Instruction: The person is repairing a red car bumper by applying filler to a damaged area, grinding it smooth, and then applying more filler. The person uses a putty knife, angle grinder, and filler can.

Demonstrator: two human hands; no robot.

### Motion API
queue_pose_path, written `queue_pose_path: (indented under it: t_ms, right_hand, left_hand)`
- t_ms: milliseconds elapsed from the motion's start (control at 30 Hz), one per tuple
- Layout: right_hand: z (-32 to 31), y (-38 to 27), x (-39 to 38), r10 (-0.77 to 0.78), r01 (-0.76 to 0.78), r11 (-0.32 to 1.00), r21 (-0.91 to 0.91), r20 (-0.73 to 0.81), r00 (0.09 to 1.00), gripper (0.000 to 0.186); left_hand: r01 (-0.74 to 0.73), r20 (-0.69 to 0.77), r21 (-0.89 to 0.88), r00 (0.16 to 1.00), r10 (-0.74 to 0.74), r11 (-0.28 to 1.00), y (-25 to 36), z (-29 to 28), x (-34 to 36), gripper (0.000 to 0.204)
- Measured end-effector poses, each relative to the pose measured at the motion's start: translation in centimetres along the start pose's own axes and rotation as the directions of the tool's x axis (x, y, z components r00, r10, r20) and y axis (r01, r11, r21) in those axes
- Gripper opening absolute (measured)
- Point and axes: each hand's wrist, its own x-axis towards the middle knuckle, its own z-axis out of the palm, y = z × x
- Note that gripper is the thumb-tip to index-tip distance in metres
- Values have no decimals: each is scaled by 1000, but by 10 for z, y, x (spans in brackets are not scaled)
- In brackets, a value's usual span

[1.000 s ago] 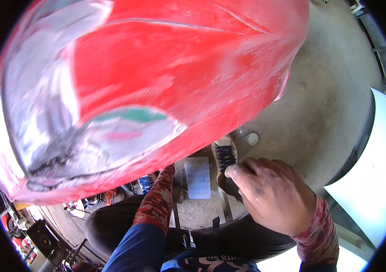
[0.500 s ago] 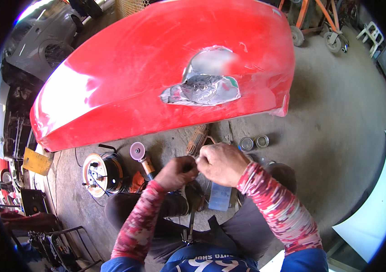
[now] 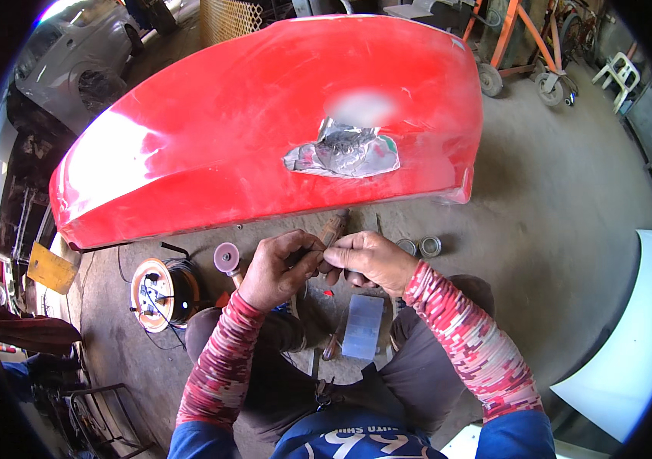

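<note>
My left hand (image 3: 276, 269) and my right hand (image 3: 376, 262) meet in front of me above the floor, their fingertips pinched together. Whatever lies between the fingers is too small to make out. Beyond them stands a large red car body panel (image 3: 226, 145), with a torn, crumpled silvery patch (image 3: 349, 153) on its face. Partly hidden behind my hands is a worn orange-brown power tool (image 3: 334, 226). A small red bit (image 3: 329, 293) shows just below my fingers.
An angle grinder with a pink disc (image 3: 226, 258) and a cable reel (image 3: 159, 294) lie to the left. Between my feet is a translucent bluish plastic box (image 3: 363, 327). Two round tins (image 3: 430, 246) sit to the right. A white panel (image 3: 617, 344) stands far right; an orange wheeled stand (image 3: 521, 46) is behind.
My left hand has risen and turned, its fingers now pinching against those of my right. The view has shifted slightly, and the small red bit now shows below my hands.
</note>
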Motion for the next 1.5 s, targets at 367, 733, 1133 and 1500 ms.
queue_pose_path:
  t_ms: [367, 733, 1133, 1500]
  right_hand:
    - [-17, 6, 1, -205, 205, 979, -13, -7, 979, 57]
    - [2, -7, 2, -328, 255, 907, -336, -180, 927, 56]
    - [9, -6, -4, -395, 261, 852, -454, -231, 889, 19]
    - [-1, -20, -17, -281, 297, 949, 101, -151, 948, 29]
  left_hand:
    - [40, -75, 269, 997, -21, 962, -25, 0, 13, 19]
    - [82, -25, -169, 996, -88, 982, -18, 9, 5, 16]
    - [116, 80, -356, 992, -94, 927, -15, 3, 9, 14]
    - [-54, -156, -504, 987, -30, 862, -20, 19, 17, 12]
